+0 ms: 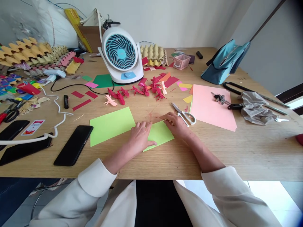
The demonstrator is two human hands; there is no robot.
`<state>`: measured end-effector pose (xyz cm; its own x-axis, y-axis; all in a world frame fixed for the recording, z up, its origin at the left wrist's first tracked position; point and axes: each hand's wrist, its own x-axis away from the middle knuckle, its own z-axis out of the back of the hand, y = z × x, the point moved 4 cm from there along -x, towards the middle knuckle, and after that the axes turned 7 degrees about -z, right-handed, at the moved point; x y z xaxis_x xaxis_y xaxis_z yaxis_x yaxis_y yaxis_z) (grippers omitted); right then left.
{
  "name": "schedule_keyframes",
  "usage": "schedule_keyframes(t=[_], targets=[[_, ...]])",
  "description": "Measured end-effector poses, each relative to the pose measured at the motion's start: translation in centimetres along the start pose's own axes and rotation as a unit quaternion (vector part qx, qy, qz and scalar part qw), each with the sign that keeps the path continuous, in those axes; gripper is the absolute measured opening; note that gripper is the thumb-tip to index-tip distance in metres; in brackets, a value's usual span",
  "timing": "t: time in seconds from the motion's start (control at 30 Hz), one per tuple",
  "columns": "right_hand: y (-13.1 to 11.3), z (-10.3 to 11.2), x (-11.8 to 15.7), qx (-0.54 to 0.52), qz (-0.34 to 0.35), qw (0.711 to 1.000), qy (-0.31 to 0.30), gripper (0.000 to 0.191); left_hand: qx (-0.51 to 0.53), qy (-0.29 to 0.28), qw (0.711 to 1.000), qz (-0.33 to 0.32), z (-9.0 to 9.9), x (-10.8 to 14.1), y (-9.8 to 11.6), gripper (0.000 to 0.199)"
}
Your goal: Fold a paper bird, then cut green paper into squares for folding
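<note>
A small light green paper [161,135] lies on the wooden table between my hands. My left hand [140,135] rests flat on its left side with fingers spread, the thumb on the paper. My right hand [176,125] bends over the upper right corner, its fingertips at the paper's top edge; whether they pinch it is too small to tell. A larger green sheet [111,125] lies to the left, its right end near my left hand. White-handled scissors [184,114] lie just beyond my right hand.
Folded red paper figures [139,90] lie in front of a white fan [121,53]. Pink sheets [210,107] carry keys at right. A black phone [73,145] lies at left. A blue bag [226,63] stands at back right, egg trays [30,53] at back left.
</note>
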<state>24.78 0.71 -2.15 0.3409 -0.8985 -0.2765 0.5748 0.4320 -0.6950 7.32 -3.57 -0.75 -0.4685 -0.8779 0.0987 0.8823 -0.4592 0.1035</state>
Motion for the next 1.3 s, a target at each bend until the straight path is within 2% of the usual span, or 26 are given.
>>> schedule_keyframes(t=[0.1,0.3,0.63,0.73,0.83,0.93,1.0,1.13,1.23,1.3], targets=[[0.6,0.7,0.0,-0.014,-0.049,0.998,0.04,0.028,-0.022,-0.014,0.999,0.032,0.2,-0.5,0.1,0.086],[0.8,0.4,0.1,-0.025,-0.093,0.994,0.054,0.024,0.006,-0.033,0.998,0.057,0.3,-1.3,-0.4,0.071],[0.8,0.0,0.5,-0.002,-0.134,0.99,0.038,0.025,0.038,0.02,0.997,0.07,-1.1,-1.6,-1.2,0.076],[1.0,-0.1,0.5,-0.018,-0.154,0.987,0.033,0.025,0.068,0.033,0.994,0.078,-1.3,-1.8,-1.8,0.06],[1.0,-0.2,0.5,-0.047,-0.172,0.984,0.027,0.026,0.178,0.031,0.982,0.062,-1.1,-1.9,-2.3,0.029],[1.0,-0.2,0.4,-0.085,-0.19,0.978,0.028,0.028,0.316,0.033,0.946,0.067,-0.8,-1.9,-2.9,0.014],[1.1,0.1,0.3,-0.123,-0.205,0.97,0.036,0.033,0.411,0.043,0.908,0.066,-0.6,-1.9,-3.2,0.019],[1.2,0.7,0.0,-0.237,-0.225,0.943,0.064,0.046,0.584,0.092,0.802,0.082,-0.5,-1.8,-3.6,0.035],[1.4,1.0,0.1,-0.276,-0.26,0.92,0.102,0.056,0.661,0.142,0.73,0.1,-0.5,-1.8,-3.7,0.039],[1.1,0.8,0.1,-0.291,-0.285,0.908,0.099,0.062,0.701,0.173,0.686,0.095,-0.5,-1.8,-3.6,0.041]])
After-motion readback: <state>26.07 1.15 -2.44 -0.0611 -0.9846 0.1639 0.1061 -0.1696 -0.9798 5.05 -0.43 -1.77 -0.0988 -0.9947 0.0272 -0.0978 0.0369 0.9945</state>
